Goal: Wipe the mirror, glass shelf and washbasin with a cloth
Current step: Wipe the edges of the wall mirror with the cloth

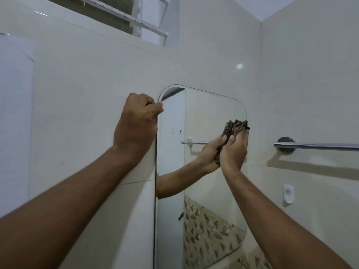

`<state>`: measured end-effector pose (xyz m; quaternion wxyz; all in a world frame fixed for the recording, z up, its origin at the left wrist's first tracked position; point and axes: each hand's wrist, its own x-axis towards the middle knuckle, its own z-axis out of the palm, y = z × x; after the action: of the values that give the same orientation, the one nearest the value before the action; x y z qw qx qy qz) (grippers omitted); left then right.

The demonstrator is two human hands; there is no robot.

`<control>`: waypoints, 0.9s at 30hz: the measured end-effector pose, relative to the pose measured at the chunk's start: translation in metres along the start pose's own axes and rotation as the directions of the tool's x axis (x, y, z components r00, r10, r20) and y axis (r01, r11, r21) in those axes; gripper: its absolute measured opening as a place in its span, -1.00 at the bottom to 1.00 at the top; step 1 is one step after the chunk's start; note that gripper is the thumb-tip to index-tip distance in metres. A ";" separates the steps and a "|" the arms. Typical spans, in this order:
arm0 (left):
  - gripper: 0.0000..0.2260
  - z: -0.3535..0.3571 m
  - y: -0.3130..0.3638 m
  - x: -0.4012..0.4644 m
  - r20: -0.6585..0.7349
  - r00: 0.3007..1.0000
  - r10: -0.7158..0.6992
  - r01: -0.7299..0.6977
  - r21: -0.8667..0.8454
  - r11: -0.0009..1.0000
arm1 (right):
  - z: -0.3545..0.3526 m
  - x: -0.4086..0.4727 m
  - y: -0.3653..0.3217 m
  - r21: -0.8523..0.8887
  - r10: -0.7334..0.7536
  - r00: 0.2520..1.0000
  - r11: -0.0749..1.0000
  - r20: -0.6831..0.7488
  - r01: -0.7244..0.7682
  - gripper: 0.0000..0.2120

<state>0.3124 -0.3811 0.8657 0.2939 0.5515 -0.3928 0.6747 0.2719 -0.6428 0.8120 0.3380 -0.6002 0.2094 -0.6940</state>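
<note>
Tiled bathroom wall, mirror mounted on it, and we're on the mirror step. Our left hand curls round the mirror's upper left edge, steadying it. Our right hand presses a bunched dark cloth flat to the glass at the right edge, cloth sticking out above the fingertips. Towel rail sits just right of that hand. Next move, as we judge it: sweep the cloth left and down with even pressure. Shelf and basin are out of view.

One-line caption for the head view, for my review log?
Right hand presses a dark cloth against the mirror near its right edge while the left hand grips the mirror's upper left edge.
</note>
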 end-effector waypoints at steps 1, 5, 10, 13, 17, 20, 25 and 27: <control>-0.86 0.000 0.000 0.000 0.000 1.000 0.002 -0.002 -0.003 1.000 | 0.003 -0.009 -0.012 -0.006 -0.042 0.999 0.999 0.006 0.042 -0.54; -0.87 0.000 0.000 0.002 0.009 1.000 -0.009 0.008 0.014 1.000 | 0.018 -0.053 -0.056 0.031 -0.242 0.968 0.970 0.058 0.241 -0.53; -0.88 0.000 -0.001 0.004 0.037 0.999 -0.011 0.010 0.023 1.000 | 0.027 -0.115 -0.098 0.116 -0.429 0.892 0.902 0.144 0.415 -0.50; -0.87 -0.006 0.008 0.000 0.049 0.995 -0.090 0.091 -0.022 0.996 | 0.027 -0.145 -0.105 0.190 -0.498 0.846 0.864 0.190 0.465 -0.52; -0.86 -0.018 0.026 -0.035 0.035 0.964 -0.262 0.264 -0.085 0.961 | 0.018 -0.175 -0.084 0.204 -0.572 0.778 0.820 0.258 0.535 -0.45; -0.86 -0.019 0.028 -0.063 0.058 0.968 -0.243 0.247 -0.083 0.965 | 0.009 -0.175 -0.050 0.160 -0.640 0.712 0.765 0.289 0.624 -0.44; -0.92 -0.015 0.022 -0.067 0.058 0.995 -0.083 0.086 -0.054 0.995 | 0.005 -0.141 -0.024 0.137 -0.629 0.744 0.777 0.225 0.615 -0.49; -0.95 -0.015 0.022 -0.069 0.058 0.995 -0.077 0.080 -0.045 0.996 | 0.012 -0.127 -0.024 0.135 -0.544 0.830 0.838 0.122 0.529 -0.50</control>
<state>0.3017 -0.3772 0.7926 0.3219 0.5784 -0.3946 0.6373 0.2843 -0.5334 0.7433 0.1733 -0.6702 -0.0279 -0.7212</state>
